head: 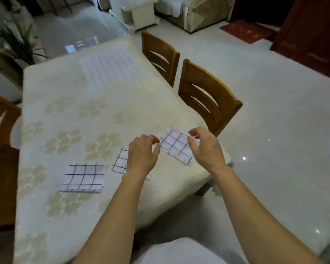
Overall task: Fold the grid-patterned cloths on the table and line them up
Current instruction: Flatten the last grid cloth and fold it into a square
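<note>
Three folded cloths sat nr the near edge of the table [65,111]: L cloth [82,177] square to the edge, mid cloth [120,161] partly hidden under L hand [143,155], R cloth [176,145] skewed, close to the table's R side. A fourth cloth [111,69] lay unfolded at the far end, well apart. Both hands hovered w/ fingers loosely curled, gripping nothing; R hand [204,147] was over R cloth's outer edge, contact not clear. Step, as I judged: lining up, R cloth out of row. Next move prob. needs R cloth turned & slid level w/ the others, then fourth cloth fetched & folded.
</note>
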`<state>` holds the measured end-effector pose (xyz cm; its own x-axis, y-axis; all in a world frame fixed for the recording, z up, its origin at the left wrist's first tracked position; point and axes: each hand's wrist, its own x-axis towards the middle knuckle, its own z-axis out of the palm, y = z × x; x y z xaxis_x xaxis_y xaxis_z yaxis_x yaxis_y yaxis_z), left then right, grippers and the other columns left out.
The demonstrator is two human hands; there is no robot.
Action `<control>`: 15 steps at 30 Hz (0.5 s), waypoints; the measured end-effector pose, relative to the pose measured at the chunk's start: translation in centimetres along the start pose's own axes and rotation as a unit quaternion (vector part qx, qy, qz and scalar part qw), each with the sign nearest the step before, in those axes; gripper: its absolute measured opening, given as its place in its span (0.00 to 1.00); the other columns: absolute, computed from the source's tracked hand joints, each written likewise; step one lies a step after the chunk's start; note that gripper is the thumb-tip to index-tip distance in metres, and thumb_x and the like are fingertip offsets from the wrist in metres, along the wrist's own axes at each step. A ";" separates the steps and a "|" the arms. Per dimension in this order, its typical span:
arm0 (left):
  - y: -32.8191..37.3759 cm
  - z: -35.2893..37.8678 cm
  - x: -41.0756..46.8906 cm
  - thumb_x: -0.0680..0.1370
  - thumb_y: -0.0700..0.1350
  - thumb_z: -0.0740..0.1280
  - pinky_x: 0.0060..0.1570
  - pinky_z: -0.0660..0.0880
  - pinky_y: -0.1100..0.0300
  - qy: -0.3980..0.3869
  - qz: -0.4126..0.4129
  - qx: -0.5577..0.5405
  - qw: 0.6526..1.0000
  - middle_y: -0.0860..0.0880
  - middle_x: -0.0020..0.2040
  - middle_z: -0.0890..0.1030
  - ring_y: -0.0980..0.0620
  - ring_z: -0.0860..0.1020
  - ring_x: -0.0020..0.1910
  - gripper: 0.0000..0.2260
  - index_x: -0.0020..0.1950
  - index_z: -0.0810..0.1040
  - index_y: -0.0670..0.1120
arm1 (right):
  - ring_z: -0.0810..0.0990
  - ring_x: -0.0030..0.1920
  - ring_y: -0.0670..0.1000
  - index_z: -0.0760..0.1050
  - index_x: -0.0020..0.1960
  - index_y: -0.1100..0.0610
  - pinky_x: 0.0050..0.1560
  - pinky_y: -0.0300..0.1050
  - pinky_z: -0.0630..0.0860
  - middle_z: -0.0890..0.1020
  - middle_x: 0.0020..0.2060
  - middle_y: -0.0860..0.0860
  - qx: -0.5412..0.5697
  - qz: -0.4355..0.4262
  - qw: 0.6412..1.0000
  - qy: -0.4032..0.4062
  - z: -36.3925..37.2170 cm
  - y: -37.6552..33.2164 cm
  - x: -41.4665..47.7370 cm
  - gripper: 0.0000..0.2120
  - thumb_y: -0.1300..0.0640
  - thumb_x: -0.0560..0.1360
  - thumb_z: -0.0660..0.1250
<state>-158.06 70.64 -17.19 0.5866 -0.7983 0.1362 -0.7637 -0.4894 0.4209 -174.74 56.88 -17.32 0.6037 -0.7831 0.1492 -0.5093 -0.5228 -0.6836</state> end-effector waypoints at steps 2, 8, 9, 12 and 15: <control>4.6 1.3 1.3 0.81 0.49 0.66 0.54 0.68 0.52 0.001 0.013 -0.011 1.000 0.50 0.52 0.82 0.46 0.78 0.53 0.08 0.57 0.82 0.50 | 0.77 0.51 0.44 0.75 0.60 0.49 0.52 0.37 0.77 0.80 0.54 0.44 -0.004 0.011 1.000 0.022 -3.7 2.8 0.1 0.10 0.49 0.80 0.66; 16.0 3.3 5.5 0.82 0.52 0.65 0.58 0.75 0.55 -0.023 0.071 -0.023 0.997 0.52 0.54 0.83 0.52 0.79 0.52 0.10 0.59 0.81 0.51 | 0.77 0.48 0.43 0.75 0.57 0.46 0.48 0.31 0.72 0.77 0.50 0.41 -0.025 0.040 0.996 0.078 -12.6 8.5 2.9 0.08 0.46 0.80 0.65; 17.0 3.7 6.3 0.82 0.53 0.65 0.58 0.75 0.55 -0.025 0.080 -0.017 0.996 0.52 0.54 0.83 0.53 0.79 0.52 0.10 0.59 0.82 0.51 | 0.77 0.49 0.43 0.75 0.57 0.46 0.48 0.30 0.72 0.78 0.51 0.42 -0.025 0.038 0.995 0.089 -13.6 9.4 3.5 0.07 0.46 0.80 0.65; 19.2 5.0 9.4 0.82 0.54 0.66 0.57 0.76 0.55 -0.019 0.097 -0.004 0.995 0.54 0.52 0.83 0.54 0.78 0.50 0.09 0.57 0.82 0.52 | 0.77 0.52 0.44 0.76 0.58 0.49 0.50 0.35 0.74 0.80 0.54 0.46 -0.038 0.027 0.995 0.087 -15.8 11.9 6.0 0.09 0.48 0.80 0.64; 22.2 6.5 13.9 0.81 0.52 0.67 0.53 0.79 0.53 -0.002 0.115 -0.036 0.993 0.54 0.49 0.83 0.55 0.79 0.48 0.08 0.55 0.83 0.52 | 0.79 0.53 0.47 0.76 0.60 0.51 0.52 0.41 0.77 0.81 0.55 0.48 -0.071 0.032 0.995 0.065 -18.8 14.4 9.0 0.11 0.48 0.81 0.64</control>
<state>-168.64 46.34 -11.81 0.3973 -0.8879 0.2319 -0.8560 -0.2674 0.4425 -188.16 35.97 -12.36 0.4872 -0.8485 0.2064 -0.6306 -0.5054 -0.5890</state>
